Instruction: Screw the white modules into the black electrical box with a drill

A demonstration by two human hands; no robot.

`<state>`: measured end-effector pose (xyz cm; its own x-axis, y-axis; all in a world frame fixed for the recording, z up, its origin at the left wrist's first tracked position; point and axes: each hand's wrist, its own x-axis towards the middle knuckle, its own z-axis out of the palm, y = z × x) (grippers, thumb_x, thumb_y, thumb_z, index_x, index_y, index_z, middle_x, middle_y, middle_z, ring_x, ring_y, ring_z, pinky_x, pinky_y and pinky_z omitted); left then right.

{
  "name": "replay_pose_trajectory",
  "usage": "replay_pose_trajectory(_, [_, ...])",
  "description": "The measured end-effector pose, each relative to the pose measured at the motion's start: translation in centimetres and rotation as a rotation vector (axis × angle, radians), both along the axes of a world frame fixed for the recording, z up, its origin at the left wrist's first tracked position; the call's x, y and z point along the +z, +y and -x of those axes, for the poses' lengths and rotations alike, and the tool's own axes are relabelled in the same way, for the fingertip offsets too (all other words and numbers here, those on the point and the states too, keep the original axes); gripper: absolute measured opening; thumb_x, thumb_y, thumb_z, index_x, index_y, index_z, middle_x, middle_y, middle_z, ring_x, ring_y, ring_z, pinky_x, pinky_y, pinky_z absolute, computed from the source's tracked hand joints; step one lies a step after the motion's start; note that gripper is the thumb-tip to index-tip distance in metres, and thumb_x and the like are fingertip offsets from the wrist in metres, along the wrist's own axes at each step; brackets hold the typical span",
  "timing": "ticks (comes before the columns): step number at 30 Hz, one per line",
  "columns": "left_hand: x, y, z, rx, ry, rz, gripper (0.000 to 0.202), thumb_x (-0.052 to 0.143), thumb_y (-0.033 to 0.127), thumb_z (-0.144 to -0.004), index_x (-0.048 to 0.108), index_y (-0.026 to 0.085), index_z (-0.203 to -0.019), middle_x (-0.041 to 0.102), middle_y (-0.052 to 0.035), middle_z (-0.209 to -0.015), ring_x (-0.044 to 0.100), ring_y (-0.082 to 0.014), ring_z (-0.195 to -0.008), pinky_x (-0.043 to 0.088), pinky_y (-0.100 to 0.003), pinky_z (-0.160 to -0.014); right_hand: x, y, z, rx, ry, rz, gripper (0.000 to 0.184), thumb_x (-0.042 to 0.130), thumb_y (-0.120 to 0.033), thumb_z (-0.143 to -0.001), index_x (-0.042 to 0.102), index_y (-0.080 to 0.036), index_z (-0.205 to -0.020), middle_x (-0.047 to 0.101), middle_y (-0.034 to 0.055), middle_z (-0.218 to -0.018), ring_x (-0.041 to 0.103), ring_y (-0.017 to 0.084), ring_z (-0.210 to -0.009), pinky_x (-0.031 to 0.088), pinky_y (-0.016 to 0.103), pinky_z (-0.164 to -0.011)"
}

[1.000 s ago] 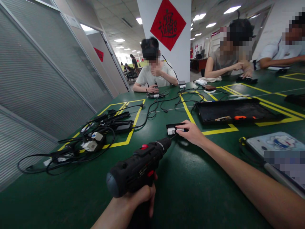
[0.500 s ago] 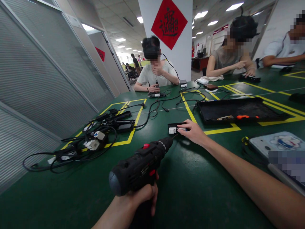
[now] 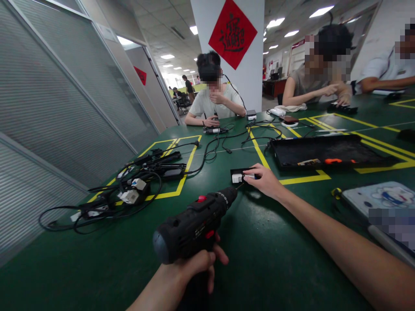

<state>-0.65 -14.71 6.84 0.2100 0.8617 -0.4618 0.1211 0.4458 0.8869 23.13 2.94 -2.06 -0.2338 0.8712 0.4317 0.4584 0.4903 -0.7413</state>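
Note:
My left hand (image 3: 197,268) is closed around the grip of a black cordless drill (image 3: 194,229) with red buttons. Its forefinger stretches out away from the trigger. A thin bit (image 3: 240,186) in the chuck points at a small black case (image 3: 238,171) on the table. Whether the bit's tip touches the case cannot be made out. White blocks (image 3: 237,178) sit in that case. The fingers of my right hand (image 3: 262,180) press together on its right part, and they partly cover what lies there.
Tangled black cables and plugs (image 3: 132,190) lie at left within yellow tape. A black tray (image 3: 330,151) holding an orange item stands at back right, near a patterned case (image 3: 382,196). A person (image 3: 215,101) sits opposite; another person (image 3: 316,82) sits farther right.
The forefinger of my left hand has stretched out from the drill's trigger. The whole view has shifted slightly; the drill and the right hand keep their places at the small case.

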Motion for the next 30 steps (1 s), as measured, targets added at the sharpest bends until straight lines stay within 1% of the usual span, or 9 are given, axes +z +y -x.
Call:
replay_pose_trajectory(3, [1.2, -0.5, -0.1, 0.025, 0.013, 0.022, 0.035, 0.059, 0.027, -0.072, 0.052, 0.017, -0.105, 0.066, -0.0127, -0.108, 0.057, -0.0127, -0.047, 0.045, -0.030, -0.052, -0.2, 0.1, 0.1, 0.003, 0.007, 0.005, 0.024, 0.063, -0.030, -0.083, 0.069, -0.019, -0.104, 0.057, 0.0047, -0.103, 0.057, 0.016, -0.089, 0.044, 0.025, -0.075])
replay_pose_trajectory(5, [1.6, -0.6, -0.2, 0.037, 0.027, 0.036, 0.040, 0.061, 0.027, -0.071, 0.050, 0.019, -0.110, 0.065, -0.0120, -0.112, 0.058, -0.0128, -0.047, 0.045, -0.030, -0.053, -0.2, 0.1, 0.1, 0.003, 0.005, 0.008, 0.024, 0.064, -0.030, -0.083, 0.069, -0.019, -0.104, 0.057, 0.0047, -0.103, 0.057, 0.016, -0.088, 0.044, 0.025, -0.075])
replay_pose_trajectory(7, [1.5, -0.6, -0.2, 0.029, 0.037, 0.035, 0.040, 0.061, 0.029, -0.071, 0.051, 0.018, -0.108, 0.066, -0.0105, -0.107, 0.057, -0.0126, -0.047, 0.044, -0.029, -0.052, -0.1, 0.1, 0.1, 0.001, 0.000, 0.013, 0.024, 0.064, -0.029, -0.082, 0.069, -0.019, -0.103, 0.057, 0.0047, -0.103, 0.057, 0.016, -0.088, 0.044, 0.025, -0.076])
replay_pose_trajectory(11, [0.9, -0.5, 0.1, -0.013, 0.035, -0.019, 0.026, 0.057, 0.029, -0.074, 0.055, 0.016, -0.096, 0.065, -0.0054, -0.089, 0.056, -0.0127, -0.049, 0.043, -0.029, -0.055, 0.1, 0.0, 0.1, -0.003, -0.004, 0.016, 0.024, 0.063, -0.030, -0.083, 0.069, -0.020, -0.104, 0.056, 0.0043, -0.103, 0.057, 0.015, -0.086, 0.044, 0.025, -0.073])
replay_pose_trajectory(15, [0.4, -0.7, 0.4, -0.020, 0.059, -0.038, 0.025, 0.055, 0.029, -0.076, 0.057, 0.015, -0.096, 0.060, -0.0027, -0.080, 0.057, -0.0136, -0.052, 0.044, -0.030, -0.057, 0.2, 0.0, 0.0, 0.000, -0.016, 0.022, 0.025, 0.063, -0.031, -0.083, 0.068, -0.020, -0.105, 0.056, 0.0042, -0.102, 0.057, 0.015, -0.084, 0.044, 0.025, -0.071])
replay_pose_trajectory(19, [0.5, -0.7, 0.5, -0.025, 0.054, -0.024, 0.031, 0.055, 0.029, -0.077, 0.055, 0.015, -0.103, 0.060, -0.0034, -0.082, 0.056, -0.0129, -0.052, 0.043, -0.030, -0.057, 0.0, 0.0, 0.0, -0.002, -0.020, 0.009, 0.024, 0.063, -0.031, -0.083, 0.068, -0.020, -0.105, 0.056, 0.0034, -0.102, 0.056, 0.014, -0.085, 0.044, 0.025, -0.071])
replay_pose_trajectory(22, [0.7, -0.7, 0.4, -0.046, 0.029, -0.046, 0.032, 0.052, 0.026, -0.078, 0.052, 0.015, -0.108, 0.062, -0.0051, -0.090, 0.057, -0.0124, -0.053, 0.044, -0.030, -0.059, -0.1, 0.0, 0.0, -0.009, -0.029, -0.007, 0.024, 0.064, -0.030, -0.083, 0.068, -0.021, -0.105, 0.055, 0.0030, -0.102, 0.056, 0.014, -0.085, 0.044, 0.025, -0.073])
replay_pose_trajectory(25, [0.8, -0.7, 0.3, -0.031, 0.021, -0.051, 0.033, 0.052, 0.025, -0.079, 0.049, 0.016, -0.111, 0.063, -0.0067, -0.097, 0.057, -0.0120, -0.052, 0.044, -0.030, -0.058, -0.1, -0.1, 0.2, -0.014, -0.050, -0.033, 0.025, 0.063, -0.029, -0.084, 0.067, -0.022, -0.108, 0.054, 0.0031, -0.102, 0.056, 0.015, -0.087, 0.044, 0.026, -0.079])
replay_pose_trajectory(30, [0.9, -0.7, -0.1, 0.005, 0.030, -0.033, 0.036, 0.055, 0.025, -0.075, 0.049, 0.014, -0.108, 0.064, -0.0090, -0.096, 0.056, -0.0125, -0.049, 0.042, -0.029, -0.051, -0.4, 0.0, 0.3, -0.028, -0.076, -0.061, 0.026, 0.062, -0.028, -0.085, 0.067, -0.023, -0.109, 0.052, 0.0036, -0.101, 0.054, 0.015, -0.090, 0.043, 0.028, -0.084])
